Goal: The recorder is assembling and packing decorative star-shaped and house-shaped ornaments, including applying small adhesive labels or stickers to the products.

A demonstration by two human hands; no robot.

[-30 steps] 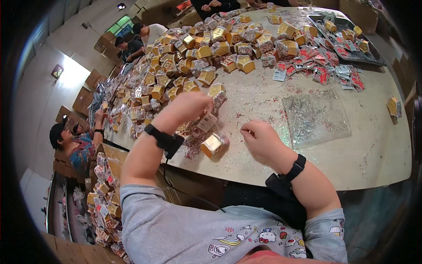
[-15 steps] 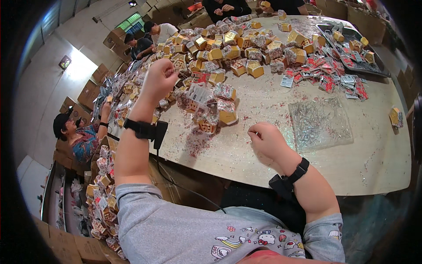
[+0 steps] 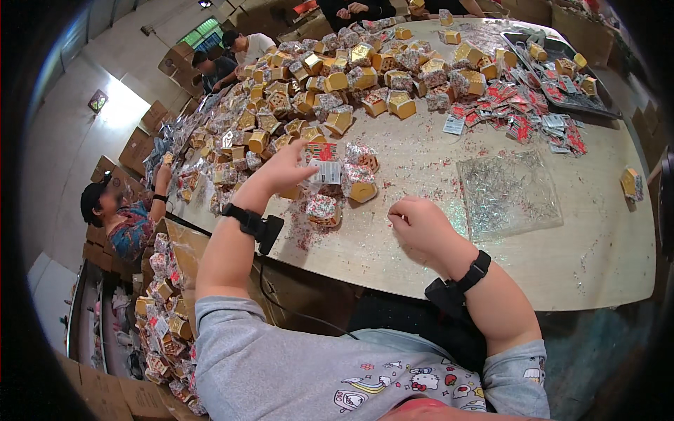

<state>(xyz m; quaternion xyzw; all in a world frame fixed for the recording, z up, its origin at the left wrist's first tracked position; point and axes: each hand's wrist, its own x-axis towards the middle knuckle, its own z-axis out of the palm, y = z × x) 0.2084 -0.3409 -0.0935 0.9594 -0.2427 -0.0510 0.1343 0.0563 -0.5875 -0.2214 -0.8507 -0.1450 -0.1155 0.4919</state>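
My left hand reaches out over the pale table, its fingers closed on a small box with a white label. Around it lie wrapped gold house-shaped boxes, one of them in speckled wrap. My right hand rests on the table nearer to me, fingers curled into a loose fist; nothing shows in it. Both wrists wear black bands. Red and silver glitter is scattered over the table between my hands.
A big pile of gold boxes covers the far left of the table. A clear bag of silver bits lies right of my right hand, red-and-white sachets and a dark tray beyond. A seated person works at left.
My left hand has come back from the far pile toward me, now over the boxes near the table's middle. My right hand has stayed nearly in place, still curled.
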